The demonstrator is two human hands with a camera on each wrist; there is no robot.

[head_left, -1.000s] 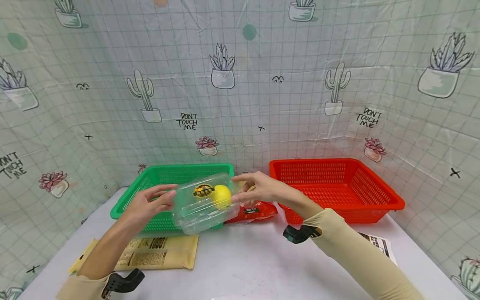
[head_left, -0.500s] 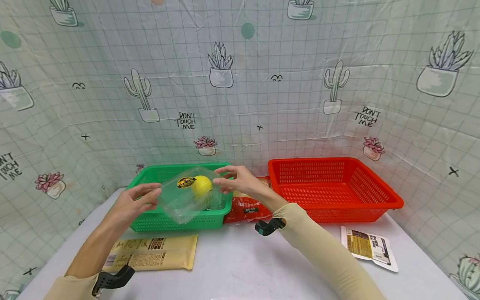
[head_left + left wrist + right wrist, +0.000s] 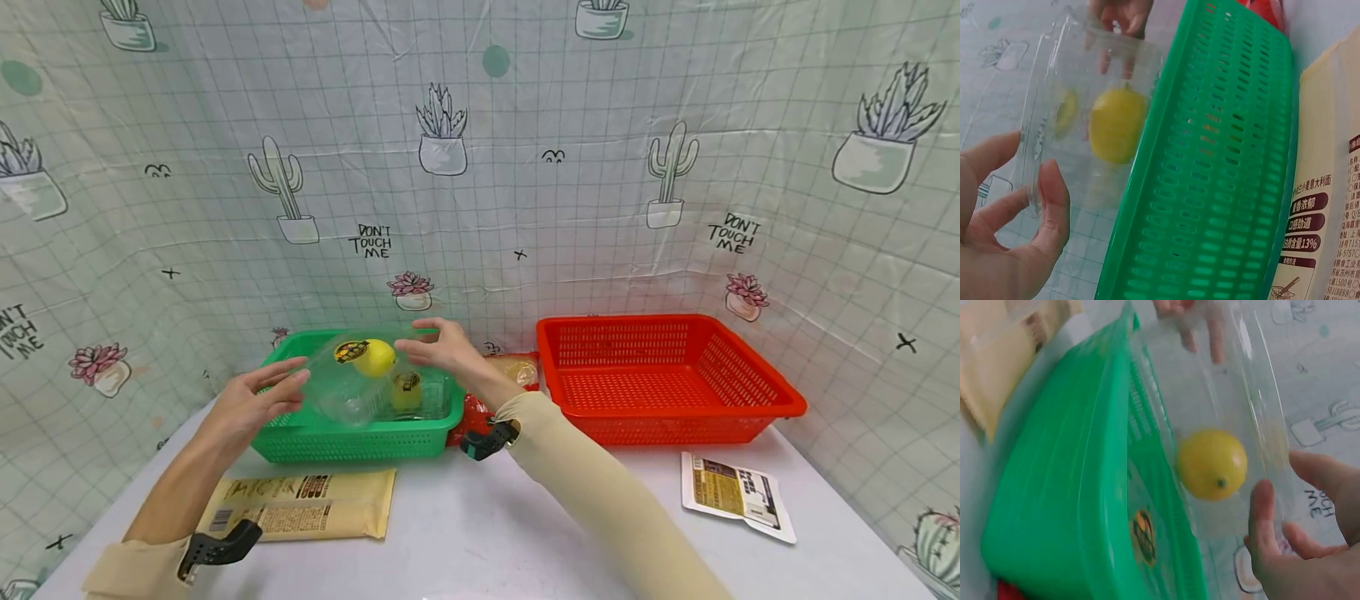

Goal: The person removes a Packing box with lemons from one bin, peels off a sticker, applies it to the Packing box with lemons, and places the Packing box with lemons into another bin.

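Observation:
A clear plastic clamshell box with a dark label hangs tilted over the green basket. One lemon shows inside it. At the box's left end, my left hand pinches the rim between thumb and fingers, as the left wrist view shows. My right hand pinches the opposite end; its thumb and fingers lie on either side of the rim in the right wrist view. Inside the basket's right part lies another clear box with a similar label and something yellow in it.
A red basket stands on the right. Between the baskets lies a red-and-clear food bag, partly behind my right arm. A tan noodle packet lies in front of the green basket, and a white-and-brown pouch at the right.
Both hands have carried the clamshell box left and slightly up, from the green basket's front right to over its middle. The other box in the basket has come into view.

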